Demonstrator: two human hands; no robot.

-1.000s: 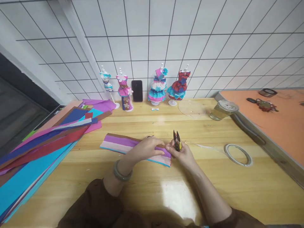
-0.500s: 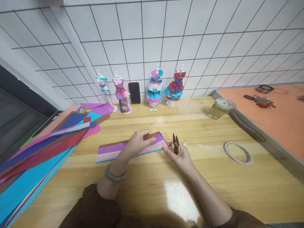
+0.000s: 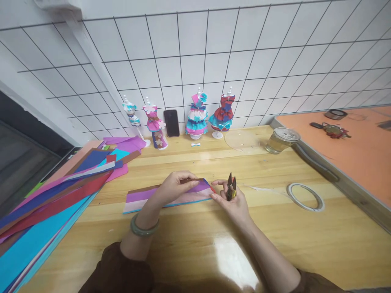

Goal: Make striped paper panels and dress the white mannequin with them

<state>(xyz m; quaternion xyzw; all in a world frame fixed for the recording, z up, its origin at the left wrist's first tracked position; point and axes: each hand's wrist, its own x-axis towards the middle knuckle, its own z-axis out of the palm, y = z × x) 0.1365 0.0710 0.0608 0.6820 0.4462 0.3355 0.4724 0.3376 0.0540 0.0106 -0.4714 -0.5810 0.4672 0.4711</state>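
A striped strip [image 3: 137, 199] in brown, purple, pale pink and blue lies across the middle of the wooden table. My left hand [image 3: 174, 188] grips its upper edge between thumb and fingers. At the strip's right end, where a bit of red shows, the thumb of my right hand [image 3: 235, 203] touches the corner. Small dark-bladed scissors [image 3: 231, 188] with yellow on the handle are held in my right hand, blades pointing up and slightly apart.
Colourful strips [image 3: 61, 191] pile up at the left. Four dressed mini mannequins, including a red one [image 3: 226, 110], and a phone [image 3: 171, 123] line the wall. A glass [image 3: 281, 140] and tape roll [image 3: 305, 197] sit right, by an orange surface [image 3: 360, 150] with keys.
My right index finger has lifted away from the strip's end, and the scissors have shifted slightly right. My left hand has moved a little left, and the camera view has shifted slightly.
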